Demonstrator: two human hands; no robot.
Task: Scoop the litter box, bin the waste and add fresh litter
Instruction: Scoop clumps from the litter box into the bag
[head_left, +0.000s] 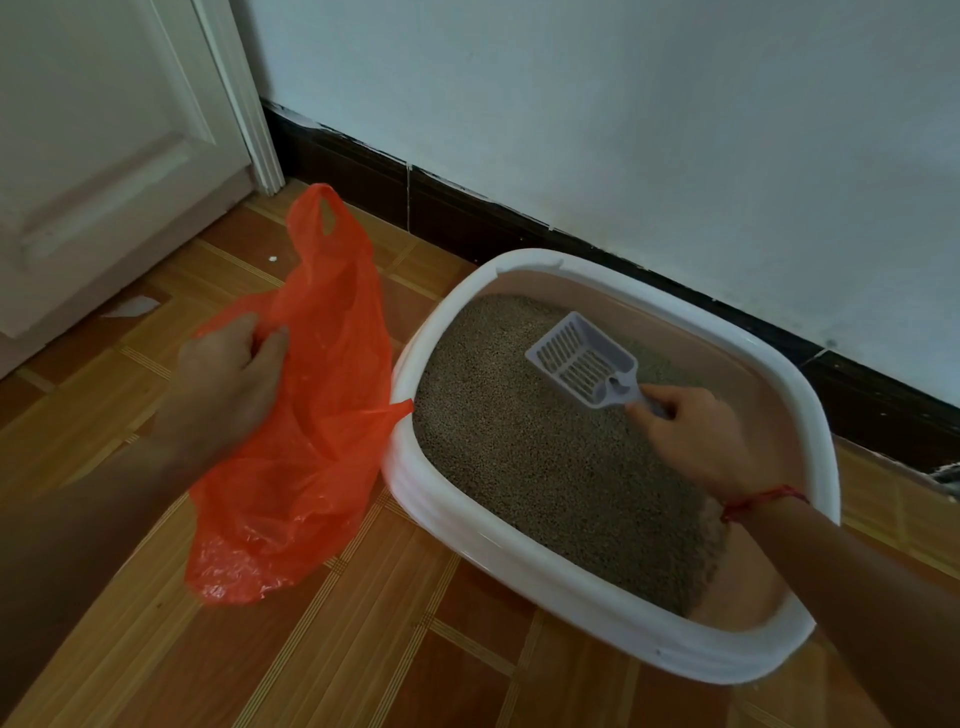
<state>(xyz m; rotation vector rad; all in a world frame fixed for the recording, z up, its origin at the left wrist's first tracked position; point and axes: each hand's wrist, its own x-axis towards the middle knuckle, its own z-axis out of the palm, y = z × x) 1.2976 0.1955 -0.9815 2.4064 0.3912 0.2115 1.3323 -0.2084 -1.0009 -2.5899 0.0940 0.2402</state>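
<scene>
Our right hand (696, 441) grips the slotted grey plastic scoop (582, 361) above brown litter (519, 467) in the white plastic litter box (402, 467), right. Our left hand (234, 374) pinches the thin orange plastic bag (311, 441) beside it. We should skim low, sift slowly and hold the bag's mouth wide.

Left hand (228, 374) and right hand (696, 441) forward and low (both curled, palms down).

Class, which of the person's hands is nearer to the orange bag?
Left. The left hand grips the orange bag; the right hand holds the scoop inside the litter box.
</scene>
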